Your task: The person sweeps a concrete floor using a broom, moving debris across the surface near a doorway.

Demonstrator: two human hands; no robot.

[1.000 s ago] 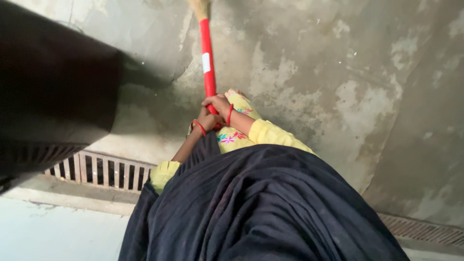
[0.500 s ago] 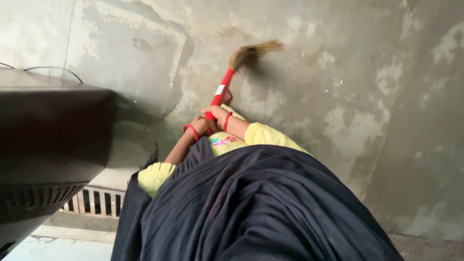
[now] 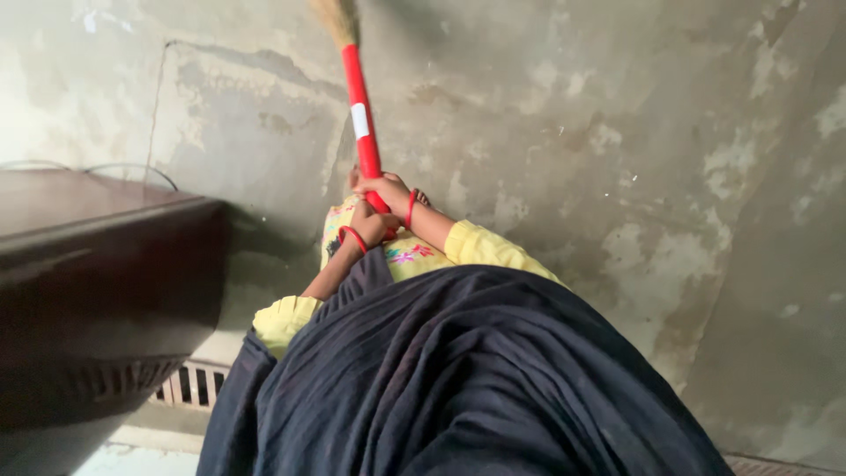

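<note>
A: Quick one. Both hands on the broom (image 3: 359, 115)?

B: Yes. Right hand (image 3: 385, 189) is wrapped tight round the red handle, higher up; left hand (image 3: 368, 225) is closed on the handle's lower end just beneath, the two touching. Red bangles on both wrists.

A: Where's the broom pointing?

B: Away from the body, handle nearly straight up the frame, straw head (image 3: 335, 18) at the top edge over the concrete floor (image 3: 634, 176). I can't tell whether the bristles touch the floor; the tip is cut off.

A: Step?

B: Looks like mid-stroke of sweeping, arms stretched forward. I'd judge the next move needs the firm two-handed grip kept and the head kept low on the patchy, stained floor.

A: Labels, packages?

B: Only one: a small white rectangular label (image 3: 359, 120) on the red handle, about halfway between the hands and the straw. Too small to make out. No packages or signs.

A: Surroundings?

B: Dark brown table (image 3: 97, 264) at left, thin wire (image 3: 132, 167) behind its top. Metal drain grate (image 3: 189, 385) below the table edge, another strip bottom right. Yellow sleeves, dark pleated cloth (image 3: 458, 379) fills the lower frame.
</note>
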